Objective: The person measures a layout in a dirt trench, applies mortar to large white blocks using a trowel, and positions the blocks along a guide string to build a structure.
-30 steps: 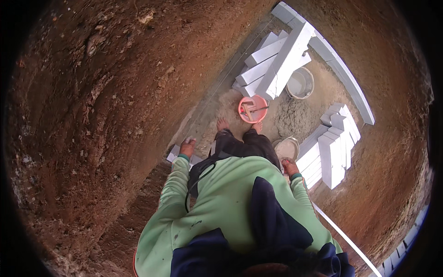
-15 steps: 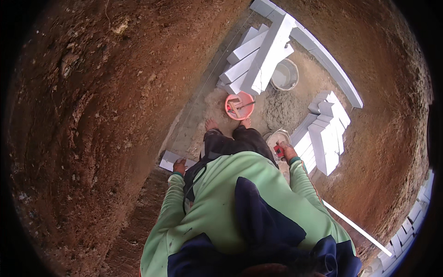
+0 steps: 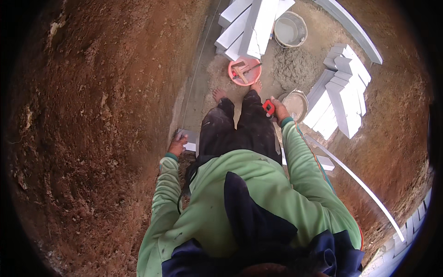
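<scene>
In my right hand (image 3: pixel 278 110), fingers wrapped round it, is a red tape measure (image 3: pixel 268 107), held beside my thigh near a bucket of pale mix (image 3: pixel 297 106). My left hand (image 3: pixel 178 144) is low at a pale block (image 3: pixel 191 143), beside a taut string line (image 3: pixel 198 64); its fingers are curled, and what they grip is unclear. Beyond my bare feet is a pink basin (image 3: pixel 244 78) with a wooden-handled tool and other tools in it.
White blocks are stacked ahead (image 3: pixel 251 32) and at right (image 3: pixel 346 92), around wet mortar (image 3: pixel 293 69) and a bucket of water (image 3: pixel 290 28). An earth wall (image 3: pixel 92 115) rises at left. A curved block course (image 3: pixel 346 23) runs behind, and a long white strip (image 3: pixel 360 184) lies at lower right.
My right hand has risen forward with the red tape measure now in clear view. My left hand has shifted at the block. The whole view has shifted, the stacks moving up in it.
</scene>
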{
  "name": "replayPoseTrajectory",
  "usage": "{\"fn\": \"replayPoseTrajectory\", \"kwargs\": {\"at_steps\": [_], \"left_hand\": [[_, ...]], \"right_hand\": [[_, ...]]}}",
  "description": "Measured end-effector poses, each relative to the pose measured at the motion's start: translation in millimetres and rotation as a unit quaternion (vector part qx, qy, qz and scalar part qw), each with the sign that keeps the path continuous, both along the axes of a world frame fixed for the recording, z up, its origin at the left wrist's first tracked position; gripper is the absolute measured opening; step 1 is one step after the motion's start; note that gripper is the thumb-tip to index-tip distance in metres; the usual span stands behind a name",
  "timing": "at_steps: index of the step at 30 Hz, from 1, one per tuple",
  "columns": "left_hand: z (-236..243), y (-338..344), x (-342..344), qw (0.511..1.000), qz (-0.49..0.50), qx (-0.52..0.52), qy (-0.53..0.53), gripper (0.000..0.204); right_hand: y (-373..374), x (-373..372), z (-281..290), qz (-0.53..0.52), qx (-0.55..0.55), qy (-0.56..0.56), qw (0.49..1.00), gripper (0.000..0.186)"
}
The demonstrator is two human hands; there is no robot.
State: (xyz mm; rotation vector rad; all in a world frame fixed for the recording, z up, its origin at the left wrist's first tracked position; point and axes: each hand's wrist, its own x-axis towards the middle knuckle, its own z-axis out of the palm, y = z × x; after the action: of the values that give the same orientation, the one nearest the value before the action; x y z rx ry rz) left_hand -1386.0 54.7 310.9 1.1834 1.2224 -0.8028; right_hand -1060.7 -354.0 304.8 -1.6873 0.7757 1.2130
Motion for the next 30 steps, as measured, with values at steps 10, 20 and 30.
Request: {"fn": "replayPoseTrajectory", "kwargs": {"at_steps": [10,20,30], "left_hand": [[-58.0,-128.4,167.2,0.831,-0.551,-0.053,0.045,0.110],[-111.4,-179.8,157.9,0.817,-0.561,0.027,0.129,0.130],[-123.4,-211.5,193.7,0.796,-0.593,0.024,0.121,0.131]], "right_hand": [[-43.9,6.3,-248.7,0.159,-0.116,-0.190,0.962,0.048],[70.3,98.6,-348.3,0.403,-0.174,-0.072,0.895,0.047],[12.6,82.6,-436.6,0.404,-0.205,-0.183,0.872,0.034]]}}
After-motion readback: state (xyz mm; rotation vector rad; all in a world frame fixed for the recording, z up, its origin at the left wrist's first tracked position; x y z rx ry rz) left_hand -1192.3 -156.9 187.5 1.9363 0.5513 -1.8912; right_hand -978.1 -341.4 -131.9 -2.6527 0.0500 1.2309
